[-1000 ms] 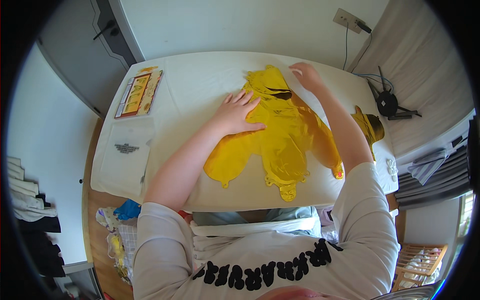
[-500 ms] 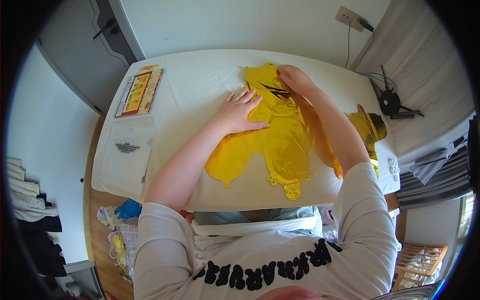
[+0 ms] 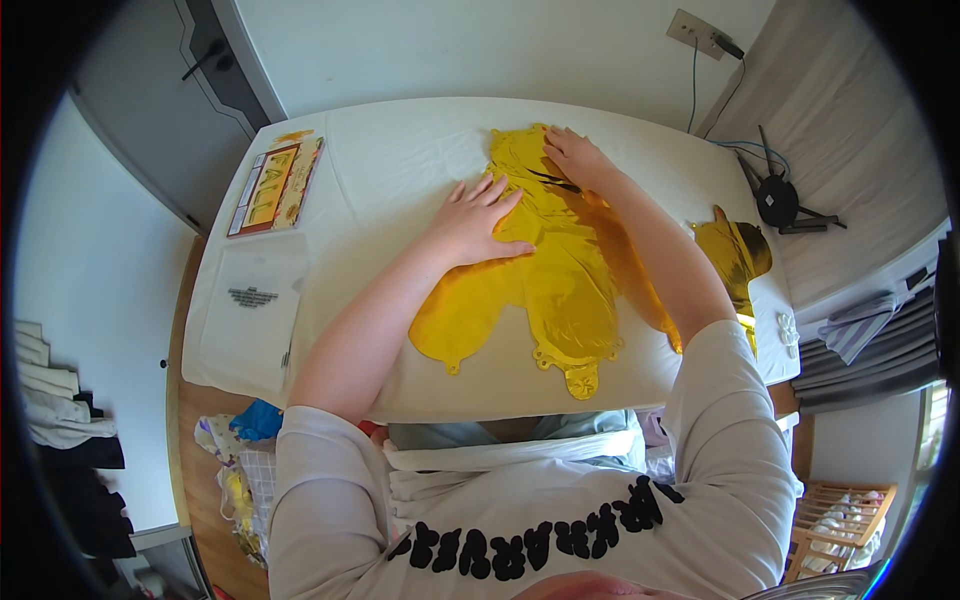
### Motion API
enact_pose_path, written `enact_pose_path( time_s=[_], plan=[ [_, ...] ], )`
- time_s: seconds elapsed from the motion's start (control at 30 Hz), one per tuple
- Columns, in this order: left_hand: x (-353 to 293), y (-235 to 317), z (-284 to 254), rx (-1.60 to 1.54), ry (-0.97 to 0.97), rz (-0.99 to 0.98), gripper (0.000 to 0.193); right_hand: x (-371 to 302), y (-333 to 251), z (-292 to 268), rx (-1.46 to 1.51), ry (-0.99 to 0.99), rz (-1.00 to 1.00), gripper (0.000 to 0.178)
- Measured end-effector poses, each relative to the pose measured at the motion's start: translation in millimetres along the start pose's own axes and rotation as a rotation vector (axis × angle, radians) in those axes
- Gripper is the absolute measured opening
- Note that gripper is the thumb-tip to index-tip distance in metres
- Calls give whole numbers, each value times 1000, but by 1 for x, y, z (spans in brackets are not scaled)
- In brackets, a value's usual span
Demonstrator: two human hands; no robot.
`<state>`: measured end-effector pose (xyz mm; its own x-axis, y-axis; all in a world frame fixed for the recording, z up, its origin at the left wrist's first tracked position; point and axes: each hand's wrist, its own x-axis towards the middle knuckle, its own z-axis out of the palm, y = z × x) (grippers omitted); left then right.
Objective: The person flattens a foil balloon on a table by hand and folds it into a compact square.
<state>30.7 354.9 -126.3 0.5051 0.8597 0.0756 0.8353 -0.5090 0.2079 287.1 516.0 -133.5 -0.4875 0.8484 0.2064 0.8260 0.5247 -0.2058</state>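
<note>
A person in a white T-shirt leans over a table point(image 3: 370, 150) covered in white cloth. A large, deflated yellow-gold foil balloon point(image 3: 565, 265) lies across the table's middle, its narrow part toward the far edge, its rounded lobes toward the near one. The left hand point(image 3: 482, 222) rests on the foil near the table's centre, palm down, fingers spread. The right hand point(image 3: 580, 157) lies on the foil nearer the table's far edge, fingers close together; whether the fingertips pinch the edge, I cannot tell. A dark crease crosses the foil between them.

At the table's far left corner is a flat printed pack point(image 3: 277, 190); along its left side, a translucent white bag point(image 3: 250, 310). At its right edge lies a smaller gold-and-black foil piece point(image 3: 735, 250).

The step appears to be flattening the foil. It would go best with the left palm as a light anchor and the right smoothing outward, gently, since thin film probably creases or tears easily.
</note>
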Motion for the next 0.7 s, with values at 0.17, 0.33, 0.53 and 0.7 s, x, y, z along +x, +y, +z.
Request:
enact_pose_path(
  time_s=[0.17, 0.33, 0.53, 0.7],
  plan=[
    [-1, -1, 0, -3, -10, -4, 109, -2, -10, 0, -24, -41, 23, 57],
    [0, 1, -2, -3, -6, -6, 105, -2, -16, 0, -49, -79, 103, 62],
    [-5, -2, -2, -7, -5, -15, 105, -1, -18, 7, -34, -50, 109, 61],
    [2, 4, -2, -10, 5, 2, 105, 4, 27, 1, 291, 110, 102, 56]
  ],
)
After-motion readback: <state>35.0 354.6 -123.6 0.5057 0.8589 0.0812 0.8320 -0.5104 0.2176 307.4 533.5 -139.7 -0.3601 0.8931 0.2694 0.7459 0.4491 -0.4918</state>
